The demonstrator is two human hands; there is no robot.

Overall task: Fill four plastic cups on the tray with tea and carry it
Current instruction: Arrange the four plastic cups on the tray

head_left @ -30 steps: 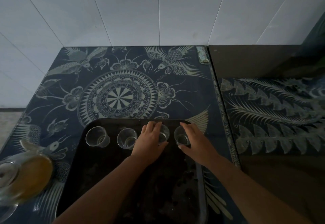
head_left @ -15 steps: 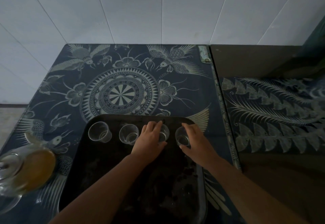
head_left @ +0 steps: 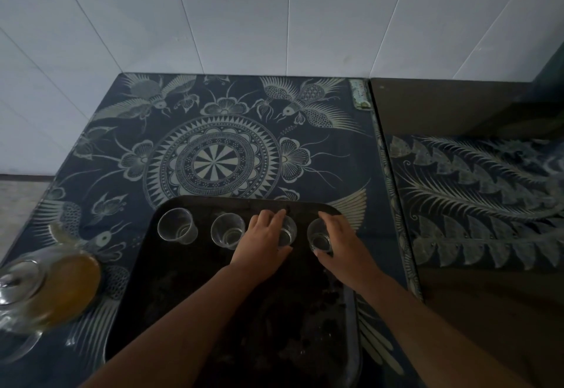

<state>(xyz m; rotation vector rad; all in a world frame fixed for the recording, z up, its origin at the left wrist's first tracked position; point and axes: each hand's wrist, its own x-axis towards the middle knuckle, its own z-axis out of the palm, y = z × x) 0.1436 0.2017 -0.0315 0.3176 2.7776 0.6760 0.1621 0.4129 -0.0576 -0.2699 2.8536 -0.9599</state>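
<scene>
Plastic third cup (head_left: 290, 232) gripped by left hand (head_left: 262, 242) | fourth cup (head_left: 319, 236) gripped by right hand (head_left: 345, 244)

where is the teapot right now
Head view, lower left: the glass teapot sits on the patterned table, just left of the black tray.

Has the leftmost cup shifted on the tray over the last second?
No. The leftmost cup keeps its place near the far left corner of the tray; only the camera view shifted slightly.

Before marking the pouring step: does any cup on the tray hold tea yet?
No, all four cups look clear and empty; tea sits in the teapot.
</scene>
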